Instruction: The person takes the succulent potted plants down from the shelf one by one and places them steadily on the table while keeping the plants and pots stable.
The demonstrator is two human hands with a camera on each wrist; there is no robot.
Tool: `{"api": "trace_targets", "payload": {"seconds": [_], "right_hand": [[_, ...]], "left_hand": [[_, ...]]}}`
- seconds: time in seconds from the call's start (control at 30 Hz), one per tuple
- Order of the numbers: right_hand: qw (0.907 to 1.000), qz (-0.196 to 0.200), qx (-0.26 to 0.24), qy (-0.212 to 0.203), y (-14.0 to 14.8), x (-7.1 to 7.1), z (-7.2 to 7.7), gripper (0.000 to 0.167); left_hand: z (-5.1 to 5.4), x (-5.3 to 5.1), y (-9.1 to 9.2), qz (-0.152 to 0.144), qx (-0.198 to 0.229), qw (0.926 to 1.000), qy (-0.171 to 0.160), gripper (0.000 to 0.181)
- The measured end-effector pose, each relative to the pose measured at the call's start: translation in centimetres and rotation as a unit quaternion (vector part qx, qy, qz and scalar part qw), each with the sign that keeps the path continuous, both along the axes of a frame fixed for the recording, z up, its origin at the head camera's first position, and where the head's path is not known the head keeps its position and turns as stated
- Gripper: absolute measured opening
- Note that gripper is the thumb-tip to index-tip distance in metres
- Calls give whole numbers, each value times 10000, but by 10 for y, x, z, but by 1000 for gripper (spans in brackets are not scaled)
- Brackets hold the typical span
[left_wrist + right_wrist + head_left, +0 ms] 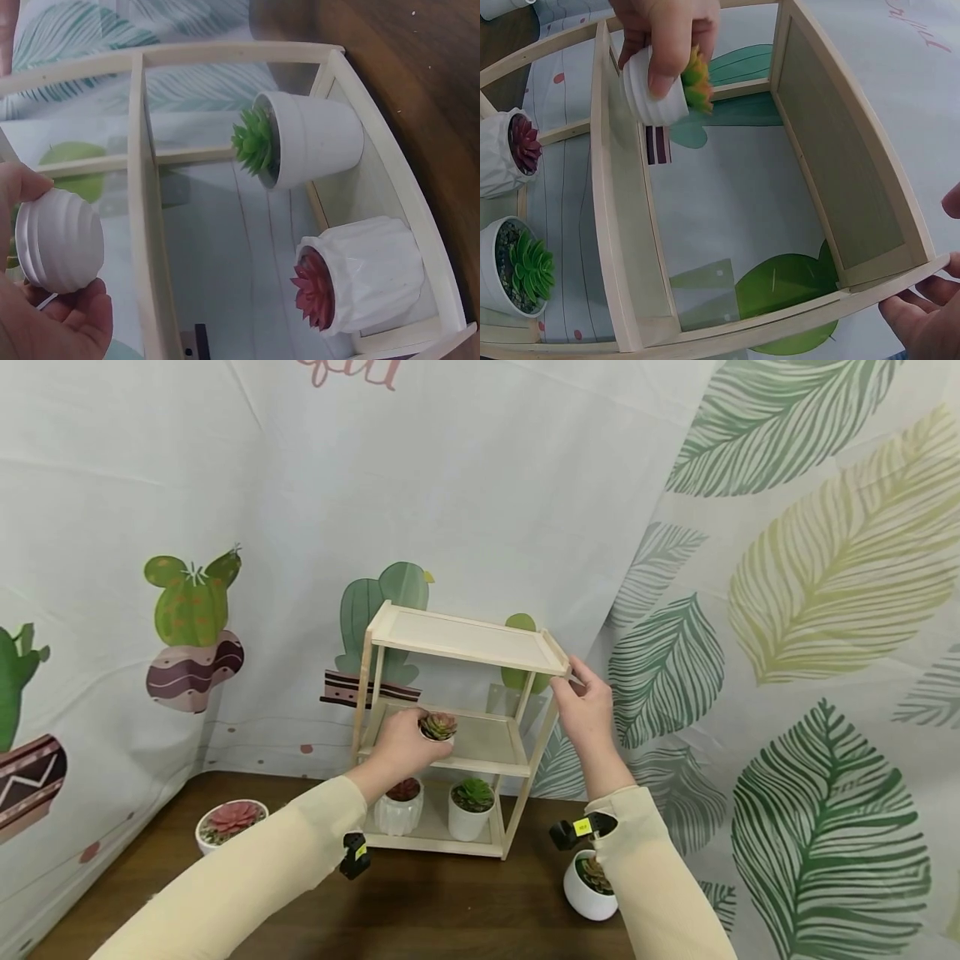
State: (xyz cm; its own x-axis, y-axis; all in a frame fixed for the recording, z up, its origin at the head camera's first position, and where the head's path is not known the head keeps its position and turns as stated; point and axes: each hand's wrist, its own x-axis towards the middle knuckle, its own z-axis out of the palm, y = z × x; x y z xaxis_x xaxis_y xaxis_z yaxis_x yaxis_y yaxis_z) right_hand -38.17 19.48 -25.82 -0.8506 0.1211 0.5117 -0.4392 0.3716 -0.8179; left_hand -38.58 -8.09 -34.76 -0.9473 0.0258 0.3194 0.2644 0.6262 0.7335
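Note:
My left hand (401, 745) grips a small ribbed white pot (61, 240) with a green and orange succulent (438, 726), over the middle shelf of a pale wooden rack (450, 762). In the right wrist view the pot (654, 88) is tilted, its plant facing the upper compartment. My right hand (588, 710) pinches the rack's top right front corner between thumb and fingers. On the bottom shelf stand a faceted white pot (379, 274) with a red succulent and, to its right, a smooth white pot (319, 140) with a green one.
On the brown table (420, 910), a white pot with a pink succulent (232, 817) stands left of the rack, partly behind my left sleeve. Another white pot (588, 897) stands at the right beside my right sleeve. Printed fabric (510, 485) hangs behind the rack.

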Motion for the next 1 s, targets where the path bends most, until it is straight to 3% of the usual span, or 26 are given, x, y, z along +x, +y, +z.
{"api": "trace_targets", "payload": {"seconds": [0.27, 0.63, 1.0], "right_hand": [[10000, -83, 37, -4, 0, 1, 1, 57], [10000, -68, 35, -3, 0, -1, 0, 57], [9998, -136, 124, 97, 0, -1, -1, 57]], "left_hand": [[6, 23, -9, -363, -26, 9993, 93, 65], [12, 45, -48, -543, -119, 9984, 140, 63], [0, 59, -92, -360, -109, 9987, 333, 61]]}}
